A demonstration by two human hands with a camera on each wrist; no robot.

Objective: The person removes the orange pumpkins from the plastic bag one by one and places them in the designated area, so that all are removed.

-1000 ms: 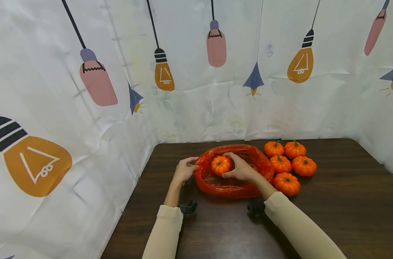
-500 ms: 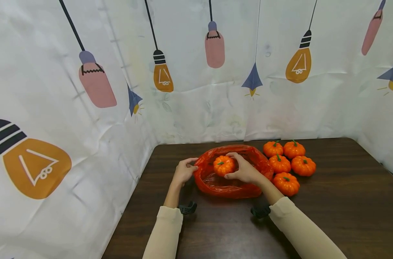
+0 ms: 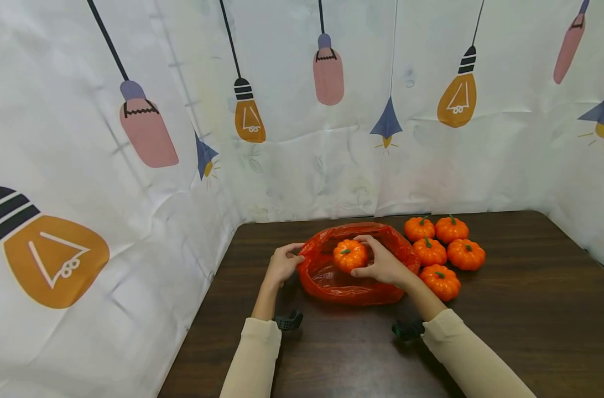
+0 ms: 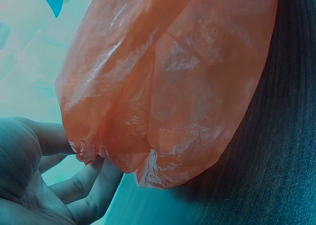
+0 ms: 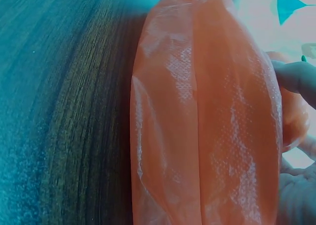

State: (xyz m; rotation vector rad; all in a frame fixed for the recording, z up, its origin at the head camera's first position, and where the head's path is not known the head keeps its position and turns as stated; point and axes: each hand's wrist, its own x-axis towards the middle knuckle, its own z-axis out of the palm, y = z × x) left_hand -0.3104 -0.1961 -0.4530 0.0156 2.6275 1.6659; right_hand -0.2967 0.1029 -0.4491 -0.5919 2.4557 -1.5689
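A red plastic bag [image 3: 352, 294] stands on the table with its mouth spread wide. My left hand [image 3: 284, 264] pinches the bag's left rim between thumb and fingers; the left wrist view shows the gathered film of the bag [image 4: 197, 96] at the fingertips. Over the bag's mouth, my right hand [image 3: 384, 266] grips a small orange pumpkin [image 3: 350, 255] with a green stem, thumb on the near side and fingers on the far side. In the right wrist view the bag's side hides much of that pumpkin [image 5: 295, 117].
Several more orange pumpkins [image 3: 466, 255] sit in a cluster just right of the bag, the nearest pumpkin [image 3: 440, 282] beside its right rim. The dark wooden table [image 3: 531, 309] meets a patterned white curtain [image 3: 302, 171] at its back and left edges.
My right hand has drawn the pumpkin a little to the right over the bag. The left hand keeps its pinch on the rim, and the clustered pumpkins stay put.
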